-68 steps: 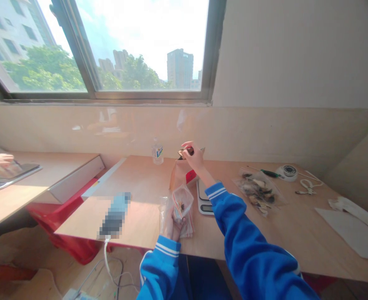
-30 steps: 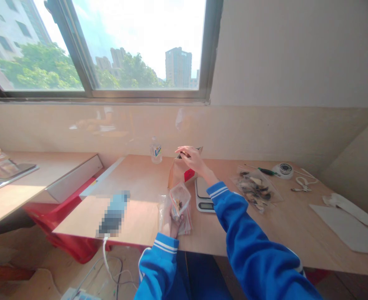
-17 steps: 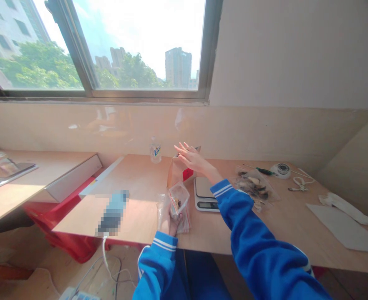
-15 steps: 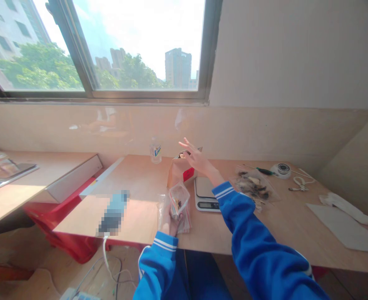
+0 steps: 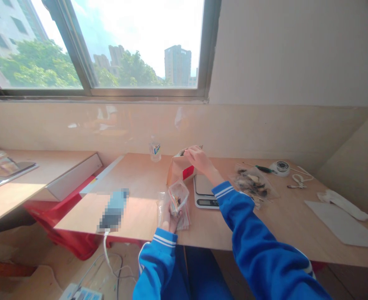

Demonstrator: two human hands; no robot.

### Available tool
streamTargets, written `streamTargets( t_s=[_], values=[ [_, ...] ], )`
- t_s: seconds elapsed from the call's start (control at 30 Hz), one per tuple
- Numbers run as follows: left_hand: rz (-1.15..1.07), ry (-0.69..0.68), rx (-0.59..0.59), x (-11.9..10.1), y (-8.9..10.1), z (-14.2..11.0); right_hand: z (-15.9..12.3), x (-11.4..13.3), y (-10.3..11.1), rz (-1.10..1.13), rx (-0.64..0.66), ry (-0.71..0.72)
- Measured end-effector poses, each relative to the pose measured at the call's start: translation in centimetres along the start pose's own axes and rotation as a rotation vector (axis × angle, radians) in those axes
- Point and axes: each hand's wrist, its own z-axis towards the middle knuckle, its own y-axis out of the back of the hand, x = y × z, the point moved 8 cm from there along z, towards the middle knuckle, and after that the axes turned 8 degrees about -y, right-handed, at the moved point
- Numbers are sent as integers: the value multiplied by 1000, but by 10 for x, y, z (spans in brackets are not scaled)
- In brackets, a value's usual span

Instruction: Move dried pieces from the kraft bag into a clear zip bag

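My left hand (image 5: 169,218) holds up a small clear zip bag (image 5: 178,196) with a few dark pieces inside, near the front edge of the wooden table (image 5: 140,183). More clear bags (image 5: 184,220) lie under that hand. My right hand (image 5: 198,159) reaches into the open top of a brown paper bag (image 5: 178,166) with a red label, fingers curled inside its mouth. What those fingers hold is hidden. A digital kitchen scale (image 5: 204,192) sits just right of the paper bag.
A clear bag of dried pieces (image 5: 253,184) lies right of the scale. Behind it are a green-handled screwdriver (image 5: 264,168), a tape roll (image 5: 281,166) and pliers (image 5: 298,180). A small water bottle (image 5: 155,150) stands by the wall. A blurred device (image 5: 113,210) with a cable rests at left.
My right hand lifted out of the paper bag with fingers spread, then went back down into the bag's mouth with fingers curled. The left hand kept the small zip bag up.
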Motion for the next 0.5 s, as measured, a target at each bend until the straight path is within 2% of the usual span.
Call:
streamTargets(
  t_s=[0.2,0.3,0.37,0.4,0.43,0.5],
  values=[
    [-53,50,21,4,-1,1,-2,-7,11,71,-74,-53],
    [-51,26,13,3,-1,1,-10,11,29,110,-166,-58],
    [-50,-16,21,0,-2,0,-18,33,42,213,-166,-54],
    [-48,-37,28,-2,-3,-1,-22,44,44,286,-96,-59],
    [-47,-54,35,-3,-4,-2,-27,56,40,349,41,-65],
    [-43,-83,51,-6,-6,-4,-45,78,17,373,432,-60]
  ],
)
